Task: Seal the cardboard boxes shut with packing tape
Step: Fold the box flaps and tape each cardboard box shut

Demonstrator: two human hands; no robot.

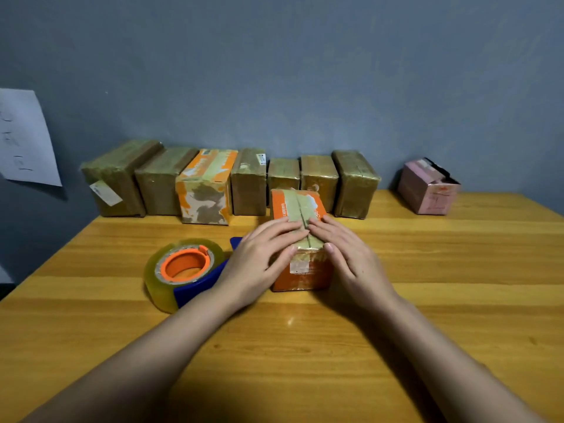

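Fingers (282, 228) of both hands flat on orange box (300, 270), hiding its seam.

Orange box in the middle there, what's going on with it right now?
A person presses both flaps of the orange box down, left hand and right hand flat on top either side of the centre seam. The tape dispenser lies untouched on the table beside the left hand. A row of boxes lines the wall.
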